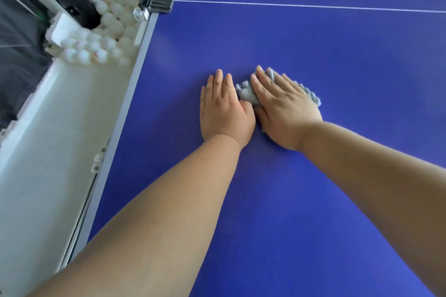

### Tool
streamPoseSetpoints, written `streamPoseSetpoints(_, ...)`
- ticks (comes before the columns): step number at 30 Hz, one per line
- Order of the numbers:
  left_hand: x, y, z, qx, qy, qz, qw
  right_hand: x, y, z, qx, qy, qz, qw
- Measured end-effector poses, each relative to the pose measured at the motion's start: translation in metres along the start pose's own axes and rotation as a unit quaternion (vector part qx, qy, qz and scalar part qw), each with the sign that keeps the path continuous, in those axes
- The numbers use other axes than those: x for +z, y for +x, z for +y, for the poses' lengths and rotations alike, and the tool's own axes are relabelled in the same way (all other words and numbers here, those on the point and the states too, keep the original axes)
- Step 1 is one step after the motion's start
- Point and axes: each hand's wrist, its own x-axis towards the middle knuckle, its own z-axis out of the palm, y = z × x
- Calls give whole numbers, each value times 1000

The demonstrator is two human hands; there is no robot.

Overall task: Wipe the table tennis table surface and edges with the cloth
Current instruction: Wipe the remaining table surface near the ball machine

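Cloth (248,94) bunched under right hand (284,108), on table (337,55).
Soft, light; press flat, fingers straight and together; left hand (225,108) likewise beside it.

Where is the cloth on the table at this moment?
In the head view, the grey cloth lies on the blue table under the flat right hand, just right of the left hand, on the near side of the white line.

Table tennis hall — blue table (313,43), ball heap (113,7).
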Motion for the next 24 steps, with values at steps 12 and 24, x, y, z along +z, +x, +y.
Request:
streamPoseSetpoints(12,-29,-87,-126,62,133,-37,988,-1,-4,-8,77,27,9,997)
streamPoseSetpoints(24,-31,-87,-126,64,129,-36,989,30,-103,-64,-187,-19,-45,981)
